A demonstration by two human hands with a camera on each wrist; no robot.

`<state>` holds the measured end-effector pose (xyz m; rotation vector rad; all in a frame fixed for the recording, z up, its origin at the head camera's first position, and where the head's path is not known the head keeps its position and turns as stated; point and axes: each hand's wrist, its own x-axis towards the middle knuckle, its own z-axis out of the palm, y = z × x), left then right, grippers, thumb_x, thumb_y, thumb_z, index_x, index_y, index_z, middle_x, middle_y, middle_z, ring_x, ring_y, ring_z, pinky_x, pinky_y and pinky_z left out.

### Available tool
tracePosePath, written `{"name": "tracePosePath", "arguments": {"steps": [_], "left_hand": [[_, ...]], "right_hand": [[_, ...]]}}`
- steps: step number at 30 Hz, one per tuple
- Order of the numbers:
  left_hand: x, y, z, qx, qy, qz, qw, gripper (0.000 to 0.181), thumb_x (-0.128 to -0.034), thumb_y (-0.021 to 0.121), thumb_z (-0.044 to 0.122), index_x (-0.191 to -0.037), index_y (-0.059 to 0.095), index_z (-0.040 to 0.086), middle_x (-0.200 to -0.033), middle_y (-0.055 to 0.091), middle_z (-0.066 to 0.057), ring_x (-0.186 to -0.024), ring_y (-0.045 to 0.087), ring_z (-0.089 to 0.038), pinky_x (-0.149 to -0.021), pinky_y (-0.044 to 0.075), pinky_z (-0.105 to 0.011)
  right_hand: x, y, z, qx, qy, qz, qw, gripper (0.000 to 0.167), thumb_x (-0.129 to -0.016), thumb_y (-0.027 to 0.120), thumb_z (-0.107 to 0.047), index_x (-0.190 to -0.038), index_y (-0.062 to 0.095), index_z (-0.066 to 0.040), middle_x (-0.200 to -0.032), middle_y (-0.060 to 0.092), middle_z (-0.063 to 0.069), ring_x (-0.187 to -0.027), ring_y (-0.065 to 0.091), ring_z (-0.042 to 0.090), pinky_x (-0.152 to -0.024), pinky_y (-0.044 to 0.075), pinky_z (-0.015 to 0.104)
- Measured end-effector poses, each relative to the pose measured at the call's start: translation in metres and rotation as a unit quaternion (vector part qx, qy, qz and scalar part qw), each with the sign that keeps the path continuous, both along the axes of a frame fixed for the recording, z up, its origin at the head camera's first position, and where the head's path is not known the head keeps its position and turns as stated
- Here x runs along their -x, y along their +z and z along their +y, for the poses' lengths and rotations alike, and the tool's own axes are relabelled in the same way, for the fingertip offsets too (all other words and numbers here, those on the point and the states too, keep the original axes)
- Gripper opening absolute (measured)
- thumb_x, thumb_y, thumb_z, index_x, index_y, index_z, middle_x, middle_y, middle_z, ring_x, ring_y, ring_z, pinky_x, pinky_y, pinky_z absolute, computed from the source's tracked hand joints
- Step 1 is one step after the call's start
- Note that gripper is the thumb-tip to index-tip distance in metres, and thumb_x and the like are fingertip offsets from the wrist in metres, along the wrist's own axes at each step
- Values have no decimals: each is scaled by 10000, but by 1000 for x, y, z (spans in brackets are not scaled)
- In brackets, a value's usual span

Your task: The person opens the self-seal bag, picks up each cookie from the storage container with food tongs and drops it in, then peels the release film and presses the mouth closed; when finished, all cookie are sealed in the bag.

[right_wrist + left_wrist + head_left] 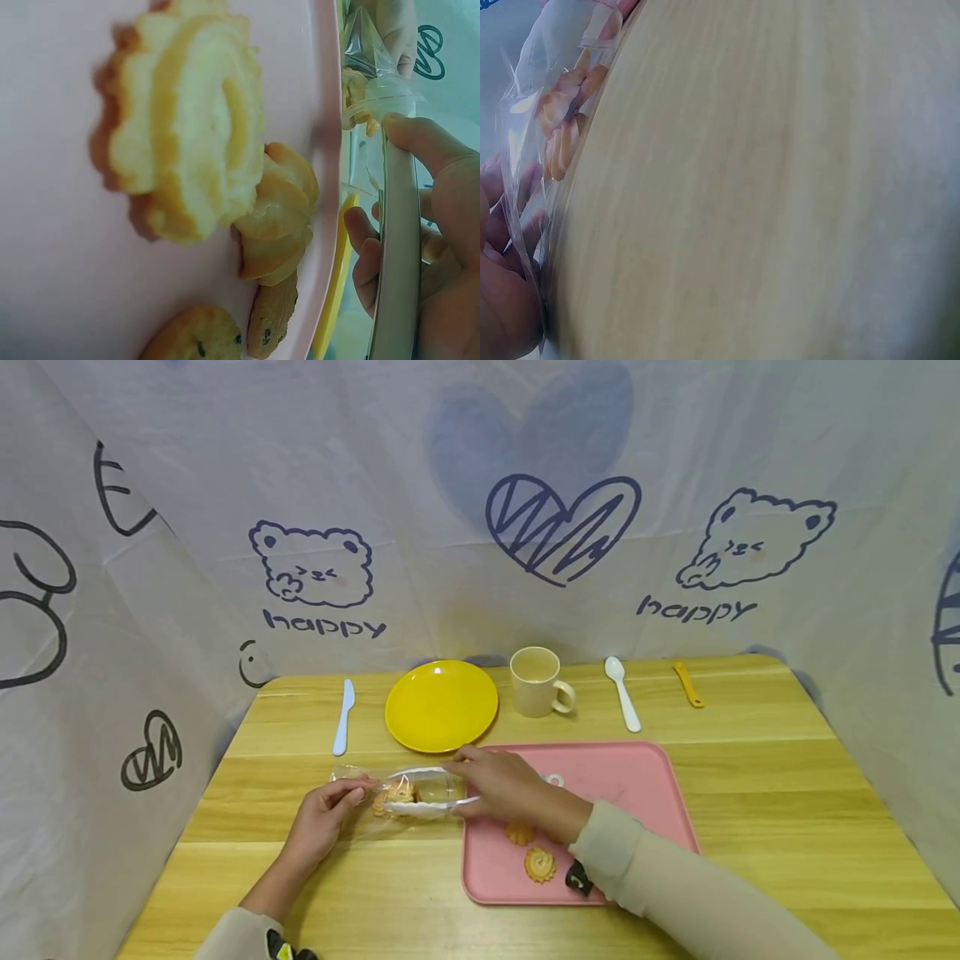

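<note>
My left hand (318,820) pinches a clear plastic bag (352,774) near its left end, left of the pink tray. Several golden cookies (395,793) show through the film, also in the left wrist view as ridged cookies (561,124). A pair of tongs (401,247) is in my right hand (510,787), thumb on one arm and fingers on the other. Their pale tips reach leftward around the cookies at the bag; whether they grip one, I cannot tell. Under my right forearm, the tray holds a round swirl cookie (540,865) and others, partly hidden.
The pink tray (637,777) lies at centre right. Behind, from left to right, are a light blue knife (343,718), a yellow plate (442,706), a beige mug (534,685), a white spoon (622,693) and a small orange utensil (687,685). A printed cloth (450,568) hangs behind the table.
</note>
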<state>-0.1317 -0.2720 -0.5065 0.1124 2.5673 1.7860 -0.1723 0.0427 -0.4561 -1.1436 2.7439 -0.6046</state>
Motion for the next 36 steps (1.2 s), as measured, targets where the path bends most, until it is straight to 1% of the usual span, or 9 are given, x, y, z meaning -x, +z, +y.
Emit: {"name": "tracePosePath", "arguments": {"steps": [2,4,11,19,22,25,28,32,36], "left_hand": [[0,1,0,22,6,-28,10000,248,-1046,602,106,-1205,739,-26,-1259,711,-206,-1376,523,-239,-1048,404,-68],[0,1,1,20,21,-49,10000,246,-1044,603,102,-1203,739,-28,-1260,710,-207,-1375,524,-240,-1046,405,-68],[0,1,0,-55,-14,-16,10000,245,-1042,601,91,-1197,734,-44,-1263,702,-226,-1318,549,-78,-1050,406,-70],[0,0,0,-114,-32,61,9999,233,-1039,602,73,-1183,735,-53,-1256,699,-243,-1280,554,-21,-1051,411,-75],[0,0,0,-85,-27,76,9999,233,-1040,600,71,-1185,735,-51,-1254,700,-243,-1274,553,-8,-1050,408,-72],[0,1,0,-51,-31,57,10000,242,-1045,594,79,-1196,733,-48,-1264,698,-237,-1277,546,-1,-1050,403,-68],[0,1,0,-44,-13,2,10000,247,-1048,592,87,-1202,732,-47,-1275,694,-233,-1272,537,21,-1048,402,-66],[0,0,0,-37,7,-47,10000,245,-1048,592,87,-1202,733,-43,-1277,694,-231,-1289,534,-2,-1048,406,-70],[0,1,0,-14,16,-73,10000,252,-1050,593,101,-1211,733,-34,-1290,694,-213,-1307,534,-26,-1044,409,-68]], "right_hand": [[0,0,0,-17,-14,-33,10000,714,-894,800,-466,-1493,570,-151,-1336,591,25,-942,594,179,-806,532,369],[-1,1,0,-34,-27,-47,10000,722,-891,802,-471,-1497,566,-157,-1339,589,23,-934,590,175,-798,528,364],[-1,-1,2,-95,-13,8,10000,752,-883,797,-501,-1509,552,-165,-1332,582,4,-906,575,150,-758,513,325],[-2,-2,9,-74,-50,16,10000,738,-879,799,-507,-1496,565,-176,-1358,569,0,-931,592,162,-777,529,338],[-4,-1,13,-73,-108,3,9999,735,-876,805,-508,-1492,571,-184,-1357,568,-2,-897,580,160,-763,527,334],[-5,0,17,-56,-127,37,9999,743,-871,811,-501,-1488,574,-163,-1336,569,0,-853,562,153,-743,525,327],[-7,0,22,-43,-106,80,9999,748,-871,812,-493,-1488,570,-146,-1350,561,-6,-882,581,157,-767,538,336],[-10,0,29,14,-76,138,9999,744,-881,799,-509,-1488,566,-148,-1392,548,-19,-935,619,177,-803,562,363],[-15,0,38,82,-147,136,9998,747,-876,801,-519,-1487,562,-161,-1340,562,-27,-852,599,164,-753,553,349]]}}
